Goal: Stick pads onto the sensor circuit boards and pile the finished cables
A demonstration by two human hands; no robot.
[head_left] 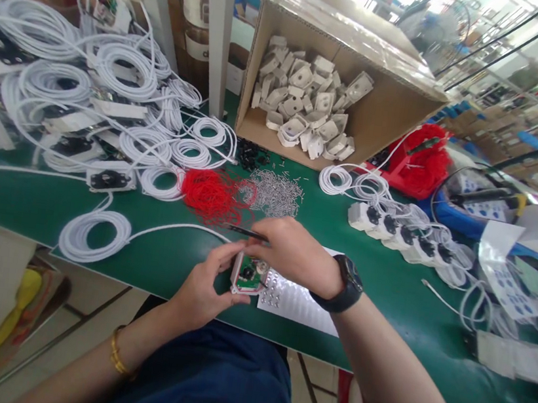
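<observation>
My left hand (204,289) grips a small white plastic housing (234,281) by its left side, just above the table's front edge. Inside the housing sits a green circuit board (249,278) with a dark round part, and a red strip runs along the rim. A white cable (181,226) leads from the housing to a coil (96,236) on the left. My right hand (290,247) is closed around a thin dark tool (245,231), seemingly tweezers, whose tip points left. The right fingers are over the housing's upper edge and hide part of it.
Beyond my hands lie red rubber rings (213,195) and a heap of small screws (277,193). A cardboard box (385,104) holds white housings (307,94). Coiled cables with housings crowd the left; a row of camera-like units (398,232) stands right. A white sheet (305,304) lies under my right hand.
</observation>
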